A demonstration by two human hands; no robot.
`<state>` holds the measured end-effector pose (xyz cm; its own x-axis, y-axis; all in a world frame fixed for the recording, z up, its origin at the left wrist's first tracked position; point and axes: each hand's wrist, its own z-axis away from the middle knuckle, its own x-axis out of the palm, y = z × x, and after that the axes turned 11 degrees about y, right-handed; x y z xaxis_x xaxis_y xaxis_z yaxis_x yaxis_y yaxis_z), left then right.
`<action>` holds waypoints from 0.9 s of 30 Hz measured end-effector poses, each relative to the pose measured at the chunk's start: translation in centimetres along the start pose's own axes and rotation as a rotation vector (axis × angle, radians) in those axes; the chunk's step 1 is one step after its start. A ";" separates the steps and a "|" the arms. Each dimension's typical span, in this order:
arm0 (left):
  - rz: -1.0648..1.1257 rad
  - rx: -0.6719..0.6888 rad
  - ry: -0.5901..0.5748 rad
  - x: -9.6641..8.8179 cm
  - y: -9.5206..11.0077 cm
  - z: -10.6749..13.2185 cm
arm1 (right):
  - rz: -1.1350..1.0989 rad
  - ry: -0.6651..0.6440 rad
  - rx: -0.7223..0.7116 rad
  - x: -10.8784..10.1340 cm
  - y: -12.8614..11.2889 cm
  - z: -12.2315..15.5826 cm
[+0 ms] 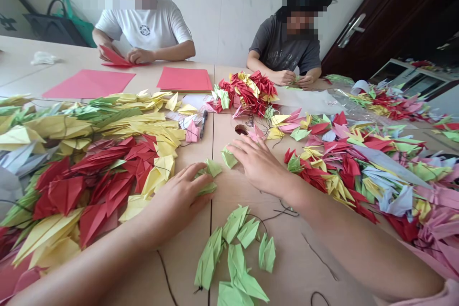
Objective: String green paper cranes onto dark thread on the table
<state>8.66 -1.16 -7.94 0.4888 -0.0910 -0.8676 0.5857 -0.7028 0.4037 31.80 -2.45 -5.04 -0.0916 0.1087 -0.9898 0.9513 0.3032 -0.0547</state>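
Note:
My left hand [182,196] is closed around a green folded paper piece [207,188], which shows between finger and thumb. Another green piece [214,167] touches its fingertips. My right hand [260,165] lies over the table with fingers stretched out and apart. At its fingertips is a small green folded piece [228,158], and its thumb is not clearly visible. Nearer to me, a strung cluster of green folded paper pieces [236,267] lies between my forearms, with dark thread [287,210] beside it.
Heaps of coloured folded paper flank me, one on the left [107,177] and one on the right [351,167]. Ahead are a tape roll [241,129], a pen [203,123] and red paper sheets [184,79]. Across the table, two people [150,28] handle paper.

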 end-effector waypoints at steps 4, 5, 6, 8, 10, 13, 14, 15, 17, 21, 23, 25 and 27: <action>0.044 -0.074 0.042 0.0 -0.1 0.0 | -0.011 -0.039 -0.035 -0.1 -0.4 1.0; 0.053 -0.107 0.058 0.1 -0.1 0.1 | -0.010 -0.043 -0.037 -0.1 -0.5 1.1; 0.062 -0.141 0.073 0.2 -0.2 0.1 | -0.008 -0.040 -0.036 -0.2 -0.7 1.1; 0.082 -0.202 0.096 0.3 -0.4 0.1 | -0.005 -0.017 -0.039 -0.4 -1.1 0.9; 0.109 -0.236 0.108 0.3 -0.6 0.0 | -0.012 -0.009 -0.068 -0.6 -1.8 0.7; 0.156 -0.256 0.125 0.4 -0.8 0.0 | -0.030 -0.056 -0.124 -0.7 -2.6 0.6; 0.173 -0.258 0.131 0.5 -0.9 0.0 | -0.032 -0.072 -0.128 -0.6 -2.7 0.6; 0.190 -0.260 0.137 0.5 -1.0 0.0 | -0.031 -0.081 -0.123 -0.5 -2.7 0.6; 0.223 -0.261 0.146 0.7 -1.2 0.0 | -0.022 -0.074 -0.097 -0.3 -2.7 0.7; 0.292 -0.248 0.152 1.2 -1.6 0.1 | -0.014 -0.004 -0.063 -0.4 -3.0 0.6; 0.321 -0.241 0.157 1.5 -1.7 0.1 | -0.030 0.017 -0.091 -0.5 -3.6 0.3; 0.338 -0.232 0.166 1.7 -1.8 0.1 | -0.050 -0.014 -0.130 -0.5 -4.2 0.0; 0.343 -0.219 0.180 1.9 -1.8 0.1 | -0.058 -0.066 -0.147 -0.3 -4.5 -0.3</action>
<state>8.47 -0.11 -10.34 0.7720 -0.1548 -0.6165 0.4840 -0.4856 0.7280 27.41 -3.54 -4.43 -0.1208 0.0264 -0.9923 0.8915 0.4426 -0.0968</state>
